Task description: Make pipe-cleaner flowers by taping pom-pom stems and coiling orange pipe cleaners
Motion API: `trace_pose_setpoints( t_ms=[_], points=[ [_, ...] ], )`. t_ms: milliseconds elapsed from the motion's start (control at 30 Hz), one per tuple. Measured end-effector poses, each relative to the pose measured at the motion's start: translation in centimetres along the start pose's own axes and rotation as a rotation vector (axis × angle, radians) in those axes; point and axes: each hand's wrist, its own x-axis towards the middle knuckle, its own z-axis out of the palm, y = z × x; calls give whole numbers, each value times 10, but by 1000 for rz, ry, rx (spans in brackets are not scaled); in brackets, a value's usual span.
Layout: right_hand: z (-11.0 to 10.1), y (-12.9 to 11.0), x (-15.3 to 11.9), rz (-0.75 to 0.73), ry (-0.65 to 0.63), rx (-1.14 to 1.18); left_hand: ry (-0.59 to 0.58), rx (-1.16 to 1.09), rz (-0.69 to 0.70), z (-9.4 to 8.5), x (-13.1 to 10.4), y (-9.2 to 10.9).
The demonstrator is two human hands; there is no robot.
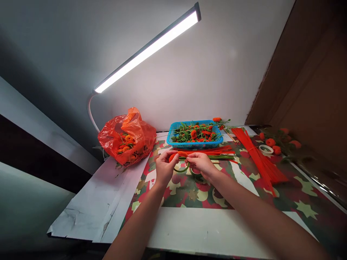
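Between my two hands is a small orange coil (182, 154) with a green stem curving below it into a loop. My left hand (166, 167) grips the coil's left side between thumb and fingers. At the coil's right end, my right hand (201, 164) pinches it with thumb and forefinger. Just behind the hands lie bundles of red stems (217, 150) and green stems (223, 157). A roll of green tape (196, 173) sits on the patterned cloth below my right hand, partly covered by it.
A blue basket (195, 145) of orange flowers stands behind the hands. An orange plastic bag (130, 144) with flowers is on the left. Red strips (256, 159), a tape roll (266, 149) and orange flowers (271, 142) lie right. A lit lamp (148, 52) hangs above.
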Motion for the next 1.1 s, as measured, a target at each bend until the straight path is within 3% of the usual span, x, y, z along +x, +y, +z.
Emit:
trace_pose_setpoints(
  t_ms=[267,500,800,933,1100],
  points=[
    [-2,-6,-1,-83,-14,-86,-51,-25,-23,-2,3,1],
    [-1,-9,3,-257,67,-157,47,-46,-6,-1,2,0],
    [0,2,5,-188,31,-141,99,-28,59,2,-2,-5],
    [-2,2,5,-195,37,-165,31,-16,20,0,0,-4],
    [-9,-10,6,-319,92,-257,-89,19,-70,0,1,-3]
  ],
)
